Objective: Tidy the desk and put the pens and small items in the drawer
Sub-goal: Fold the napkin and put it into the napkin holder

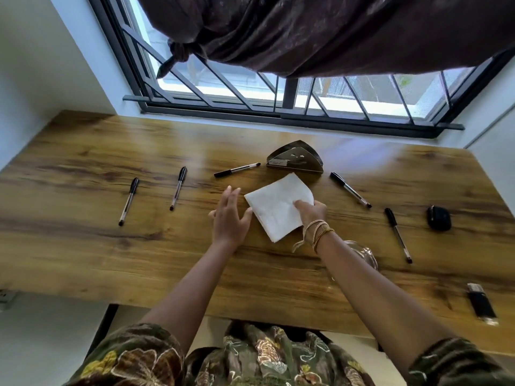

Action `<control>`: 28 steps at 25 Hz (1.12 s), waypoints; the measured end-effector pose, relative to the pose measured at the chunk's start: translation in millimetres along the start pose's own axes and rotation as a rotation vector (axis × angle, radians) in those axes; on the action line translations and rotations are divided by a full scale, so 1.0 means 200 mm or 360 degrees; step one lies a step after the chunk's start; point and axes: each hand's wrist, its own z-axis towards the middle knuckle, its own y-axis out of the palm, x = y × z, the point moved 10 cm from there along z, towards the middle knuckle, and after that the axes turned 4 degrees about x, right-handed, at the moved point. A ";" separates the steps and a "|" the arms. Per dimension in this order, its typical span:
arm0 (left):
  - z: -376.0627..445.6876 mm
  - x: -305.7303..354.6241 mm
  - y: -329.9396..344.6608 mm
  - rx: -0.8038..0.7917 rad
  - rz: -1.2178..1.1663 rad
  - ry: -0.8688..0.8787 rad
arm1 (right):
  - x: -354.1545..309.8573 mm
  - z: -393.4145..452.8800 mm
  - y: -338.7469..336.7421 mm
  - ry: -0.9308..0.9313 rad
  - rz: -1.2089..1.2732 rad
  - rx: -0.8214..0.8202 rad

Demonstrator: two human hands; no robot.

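A white paper napkin (276, 207) lies in the middle of the wooden desk (83, 246). My right hand (310, 211) pinches its right edge. My left hand (230, 215) hovers with straight fingers just left of the napkin, thumb near its corner. Several black pens lie scattered: one at far left (128, 201), one beside it (178, 188), one behind the napkin (237, 170), two at right (350, 190) (398, 235). A black USB stick (482, 303) lies near the front right edge. No drawer is in view.
A metal napkin holder (295, 160) stands behind the napkin. A small black case (439, 217) sits at the right. A glass object (362, 254) is partly hidden under my right forearm. A barred window (278, 93) runs along the desk's far edge.
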 end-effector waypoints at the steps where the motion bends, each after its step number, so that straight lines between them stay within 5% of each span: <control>1: -0.01 0.04 0.03 -0.0058 0.0047 0.0120 | 0.02 -0.01 -0.01 0.0025 0.0088 0.0034; 5: -0.06 0.12 0.17 -0.0297 0.0315 0.0394 | -0.03 -0.04 -0.04 -0.0225 -0.0117 0.0206; 14: -0.08 0.10 0.20 -0.0298 0.0507 0.0467 | -0.27 -0.25 -0.03 -0.1176 -0.0590 0.0408; 19: -0.07 0.09 0.17 -0.0242 0.0408 0.0427 | -0.27 -0.44 0.20 -0.1866 -0.0943 0.0074; 28: -0.04 0.06 0.10 -0.0044 -0.0038 0.0296 | -0.08 -0.49 0.37 -0.2161 -0.1534 -0.0125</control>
